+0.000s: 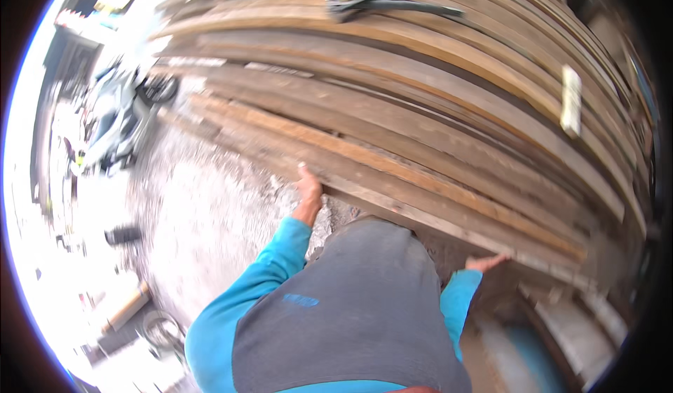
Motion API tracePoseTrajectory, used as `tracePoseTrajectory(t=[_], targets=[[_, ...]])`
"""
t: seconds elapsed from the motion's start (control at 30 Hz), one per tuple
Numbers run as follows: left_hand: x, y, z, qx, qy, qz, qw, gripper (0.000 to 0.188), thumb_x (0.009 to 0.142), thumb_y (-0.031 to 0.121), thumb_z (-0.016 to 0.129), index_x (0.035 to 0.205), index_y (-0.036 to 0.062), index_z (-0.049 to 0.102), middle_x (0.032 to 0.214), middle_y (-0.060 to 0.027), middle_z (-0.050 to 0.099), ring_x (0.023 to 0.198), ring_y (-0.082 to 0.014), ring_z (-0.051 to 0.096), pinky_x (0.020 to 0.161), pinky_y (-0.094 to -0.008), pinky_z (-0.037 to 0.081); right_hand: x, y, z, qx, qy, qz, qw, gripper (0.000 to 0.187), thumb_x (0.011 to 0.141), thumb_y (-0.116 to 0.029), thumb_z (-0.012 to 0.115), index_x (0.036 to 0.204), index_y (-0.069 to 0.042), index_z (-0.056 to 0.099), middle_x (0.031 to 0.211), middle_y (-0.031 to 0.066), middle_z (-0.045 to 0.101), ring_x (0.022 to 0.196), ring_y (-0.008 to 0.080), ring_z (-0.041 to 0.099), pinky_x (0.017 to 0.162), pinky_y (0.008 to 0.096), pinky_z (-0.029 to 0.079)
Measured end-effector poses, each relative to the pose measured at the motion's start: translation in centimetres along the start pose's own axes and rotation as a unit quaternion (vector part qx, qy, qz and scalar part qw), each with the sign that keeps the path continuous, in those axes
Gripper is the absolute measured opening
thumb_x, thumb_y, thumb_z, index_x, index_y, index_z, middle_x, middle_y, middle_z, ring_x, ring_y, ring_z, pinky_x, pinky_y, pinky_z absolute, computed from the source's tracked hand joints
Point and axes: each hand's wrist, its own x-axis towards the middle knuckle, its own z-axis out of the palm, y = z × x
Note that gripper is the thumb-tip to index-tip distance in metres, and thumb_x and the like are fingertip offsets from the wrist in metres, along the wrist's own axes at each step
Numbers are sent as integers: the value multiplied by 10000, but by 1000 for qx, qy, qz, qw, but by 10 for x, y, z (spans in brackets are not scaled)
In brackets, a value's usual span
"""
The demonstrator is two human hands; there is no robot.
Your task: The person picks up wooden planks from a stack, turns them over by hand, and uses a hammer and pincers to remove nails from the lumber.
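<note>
My left hand point(308, 195) grips the near edge of a long wooden plank point(392, 202), its thumb on top and its fingers hidden underneath. Farther right, my right hand point(485, 263) holds the same plank from below, with its thumb along the edge. That plank lies at the front of a wide stack of rough brown planks point(336, 99), close before my body. A narrower, orange-brown plank point(392, 157) rests just behind it.
On top of the stack lie a dark long-handled tool point(392, 6), blurred, and a short pale wood block point(571, 102). A motorcycle point(116, 127) stands at the left on pale, rough ground. Curved grey and blue objects point(529, 351) sit at the lower right.
</note>
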Motion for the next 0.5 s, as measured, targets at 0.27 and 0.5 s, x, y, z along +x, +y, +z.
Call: tracePoseTrajectory(t=[0.27, 0.5], targets=[[-23, -18, 1, -101, -54, 26, 993, 801, 1003, 570, 513, 1399, -121, 422, 1405, -272, 516, 1291, -361, 511, 1083, -421, 393, -9, 3, -25, 22, 3, -55, 998, 1008, 889, -632, 609, 1630, -176, 100, 1700, 49, 32, 1552, 195, 82, 1258, 398, 108], [-39, -5, -7, -99, -119, 31, 987, 852, 1000, 636, 463, 1458, -80, 408, 1462, -223, 485, 1326, -325, 478, 1105, -405, 375, 55, 27, -71, -179, -46, -173, 968, 1003, 932, -580, 569, 1625, -137, -5, 1703, 19, -8, 1557, 172, 30, 1259, 352, 28]])
